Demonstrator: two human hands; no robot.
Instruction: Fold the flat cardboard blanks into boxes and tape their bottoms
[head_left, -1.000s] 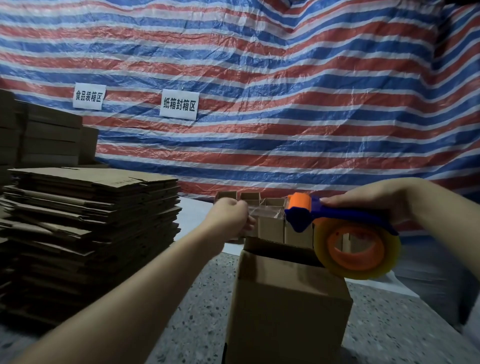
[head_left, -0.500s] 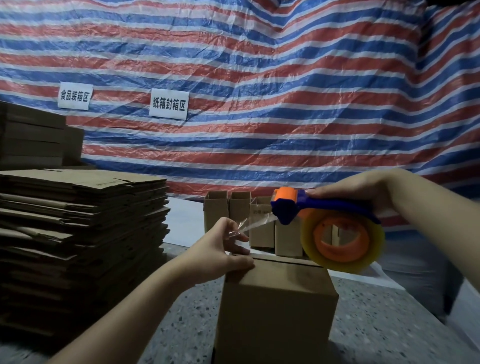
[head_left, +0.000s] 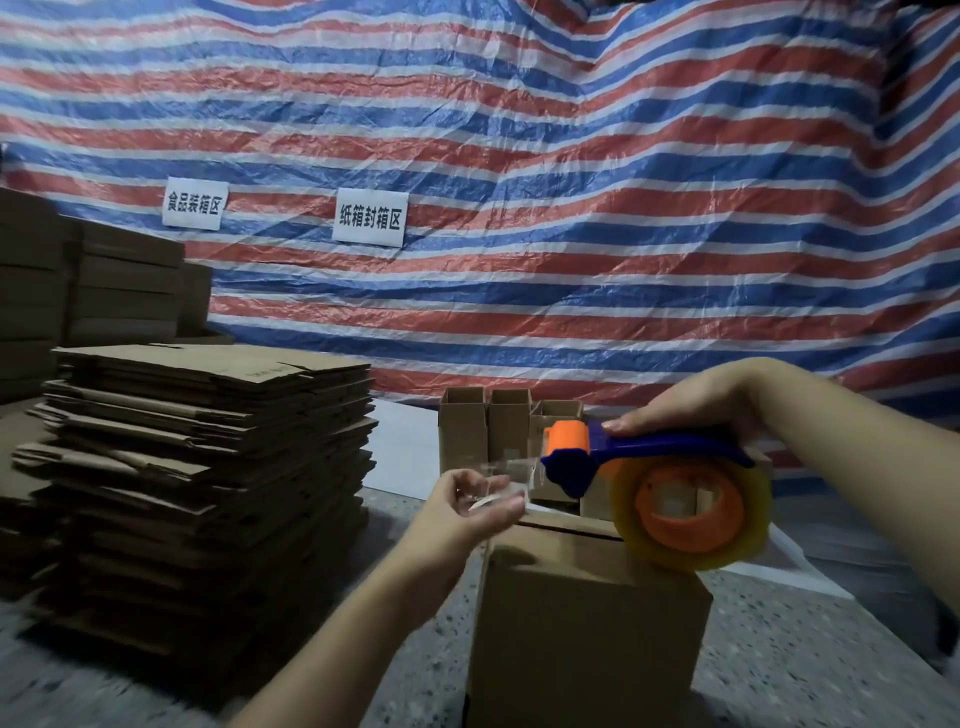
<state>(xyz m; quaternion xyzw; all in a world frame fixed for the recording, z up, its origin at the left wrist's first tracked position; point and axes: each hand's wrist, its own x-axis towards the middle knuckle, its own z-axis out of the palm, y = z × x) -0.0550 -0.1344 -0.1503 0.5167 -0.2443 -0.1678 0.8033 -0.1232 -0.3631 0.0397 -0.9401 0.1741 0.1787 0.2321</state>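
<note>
Box: where it stands upright at the near centre of the speckled desk (head_left: 779, 639), the folded cardboard box (head_left: 587, 623) has its closed flaps facing up.
Right hand: the right hand (head_left: 696, 400) grips the blue handle of the tape dispenser (head_left: 649, 457), fingers curled over its top, just above the box's far right edge.
Dispenser: it has an orange roller at its front, and the clear tape roll (head_left: 691, 512) on an orange hub hangs below the handle, touching or nearly touching the box top.
Left hand: the left hand (head_left: 467, 512) pinches the free end of the tape strip (head_left: 511, 475) between thumb and fingers, just over the box's far left corner.
Tape strip: it runs from the dispenser's front to the left hand.
Flat blanks: a tall stack of flat blanks (head_left: 202, 457) sits on the left, well apart from the box.
Finished boxes: open-topped small boxes (head_left: 488, 431) stand in a row behind the box.
Backdrop: a red, white and blue striped tarp (head_left: 571, 182) carries two white signs (head_left: 370, 217).
</note>
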